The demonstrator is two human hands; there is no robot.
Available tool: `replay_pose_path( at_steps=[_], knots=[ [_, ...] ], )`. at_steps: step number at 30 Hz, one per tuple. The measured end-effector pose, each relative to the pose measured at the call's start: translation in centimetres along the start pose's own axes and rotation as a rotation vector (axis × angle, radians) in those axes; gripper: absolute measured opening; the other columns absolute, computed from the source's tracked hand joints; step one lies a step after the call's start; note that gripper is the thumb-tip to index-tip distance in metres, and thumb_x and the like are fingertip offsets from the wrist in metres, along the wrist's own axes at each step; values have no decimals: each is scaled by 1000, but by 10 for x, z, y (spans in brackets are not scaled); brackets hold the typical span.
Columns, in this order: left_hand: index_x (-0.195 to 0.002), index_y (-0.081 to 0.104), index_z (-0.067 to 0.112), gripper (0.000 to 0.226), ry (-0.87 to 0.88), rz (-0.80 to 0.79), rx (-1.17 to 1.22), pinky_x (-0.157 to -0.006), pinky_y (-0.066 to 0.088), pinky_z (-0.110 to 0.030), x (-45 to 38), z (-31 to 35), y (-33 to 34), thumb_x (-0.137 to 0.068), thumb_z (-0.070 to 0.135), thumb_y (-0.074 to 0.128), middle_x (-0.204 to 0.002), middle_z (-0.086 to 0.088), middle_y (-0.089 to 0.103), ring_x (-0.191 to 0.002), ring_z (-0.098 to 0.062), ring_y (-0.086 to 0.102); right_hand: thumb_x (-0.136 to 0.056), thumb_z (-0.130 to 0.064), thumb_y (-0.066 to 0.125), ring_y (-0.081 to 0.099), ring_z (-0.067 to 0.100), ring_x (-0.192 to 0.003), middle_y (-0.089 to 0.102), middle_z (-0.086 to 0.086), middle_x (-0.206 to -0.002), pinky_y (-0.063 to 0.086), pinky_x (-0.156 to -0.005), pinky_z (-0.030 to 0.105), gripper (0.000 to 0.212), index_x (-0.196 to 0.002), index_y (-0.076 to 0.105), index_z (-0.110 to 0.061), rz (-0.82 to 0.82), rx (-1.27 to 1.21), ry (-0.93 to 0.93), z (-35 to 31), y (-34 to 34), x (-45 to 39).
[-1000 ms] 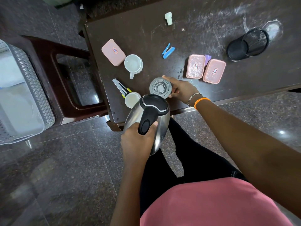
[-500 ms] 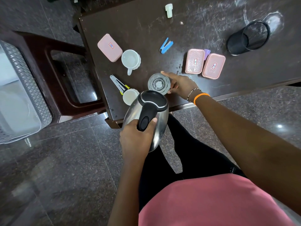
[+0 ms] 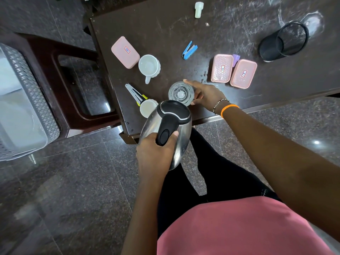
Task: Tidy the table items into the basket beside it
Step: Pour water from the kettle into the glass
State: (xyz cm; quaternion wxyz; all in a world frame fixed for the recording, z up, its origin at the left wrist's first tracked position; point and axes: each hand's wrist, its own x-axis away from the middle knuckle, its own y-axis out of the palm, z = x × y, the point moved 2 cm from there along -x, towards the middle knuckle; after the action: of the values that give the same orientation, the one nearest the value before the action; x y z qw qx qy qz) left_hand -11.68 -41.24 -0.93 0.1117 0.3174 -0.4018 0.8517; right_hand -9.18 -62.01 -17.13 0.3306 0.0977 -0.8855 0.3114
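Note:
My left hand (image 3: 156, 151) grips the black handle of a steel kettle (image 3: 182, 133), held just off the near edge of the dark table (image 3: 165, 24). My right hand (image 3: 204, 94) is wrapped around a clear glass (image 3: 181, 92) standing on the table near that edge. Also on the table lie a white mug (image 3: 149, 67), a small white cup (image 3: 147, 107) half hidden by the kettle, a metal tool with a yellow grip (image 3: 135, 93), a blue stapler (image 3: 189, 50) and three pink boxes (image 3: 125, 52) (image 3: 221, 70) (image 3: 242, 73). The grey basket (image 3: 35, 100) stands at the far left.
A black mesh holder (image 3: 283, 42) lies on its side at the table's right. A pale small bottle (image 3: 198, 10) stands at the far edge. A dark wooden chair (image 3: 73, 124) sits between basket and table. Polished stone floor surrounds everything.
Both hands keep their grips. The kettle has stayed at the table edge and the glass has not left the table; only the view shifted slightly.

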Motion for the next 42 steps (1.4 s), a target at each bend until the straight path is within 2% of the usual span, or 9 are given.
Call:
replay_pose_path(
  at_steps=[4,8,10,16,21,28,32,39,42],
  knots=[
    [-45,36,20,51,-15,-5,12,-49,27,-24,0,0,0,-74,46,70,-41,8,38,-43,-12,39,-76,-8,69,55,17,-77,67,14,-109,45,-79,25,78,-138,34,-41,0,5,-10,-1,-1,0],
    [-45,35,20,52,-24,-7,13,-50,28,-26,-1,0,-1,-74,46,70,-41,8,37,-43,-14,39,-76,-7,69,61,24,-83,66,14,-112,52,-87,36,78,-138,35,-41,-4,-9,-6,-4,-3,2],
    [-45,35,20,52,-21,-9,10,-51,29,-26,-2,1,-2,-74,46,70,-42,7,37,-44,-16,39,-76,-7,69,62,26,-88,66,14,-114,51,-88,34,77,-138,35,-40,-3,-27,-7,-4,-3,2],
    [-45,37,19,51,-20,-3,-7,-49,27,-25,-2,5,-1,-75,47,67,-42,8,38,-45,-13,40,-76,-7,70,57,22,-82,66,13,-112,52,-90,39,78,-138,35,-41,-19,-49,5,-6,-3,2],
    [-48,43,19,46,-47,18,24,-48,30,-24,-7,5,-1,-76,46,68,-45,9,45,-46,-10,46,-76,-10,70,58,21,-80,67,13,-107,50,-87,32,77,-138,35,-41,-15,-32,9,-6,-4,3],
    [-54,49,19,41,-38,7,-13,-49,33,-24,-8,5,0,-76,49,66,-51,8,52,-52,-11,52,-76,-11,70,62,22,-88,66,11,-115,51,-94,38,76,-137,36,-43,-28,-25,4,-5,-6,1],
    [-55,50,19,41,-51,8,-17,-50,33,-23,-9,6,0,-75,52,64,-53,8,52,-53,-12,52,-77,-11,69,62,21,-84,70,12,-103,52,-92,38,76,-138,34,-42,-30,-16,-1,-4,-5,1],
    [-64,56,17,43,-73,2,-56,-57,42,-28,-9,7,1,-74,59,60,-61,5,59,-62,-18,58,-80,-14,67,65,27,-91,71,14,-104,50,-89,33,73,-139,33,-39,-19,8,-25,-4,-5,2],
    [-66,56,16,43,-61,-1,-87,-61,48,-32,-9,8,3,-75,59,60,-63,4,59,-64,-21,59,-80,-16,66,65,27,-89,72,13,-96,51,-93,38,70,-138,35,-41,-29,-25,-14,-3,-6,2]
  ],
)
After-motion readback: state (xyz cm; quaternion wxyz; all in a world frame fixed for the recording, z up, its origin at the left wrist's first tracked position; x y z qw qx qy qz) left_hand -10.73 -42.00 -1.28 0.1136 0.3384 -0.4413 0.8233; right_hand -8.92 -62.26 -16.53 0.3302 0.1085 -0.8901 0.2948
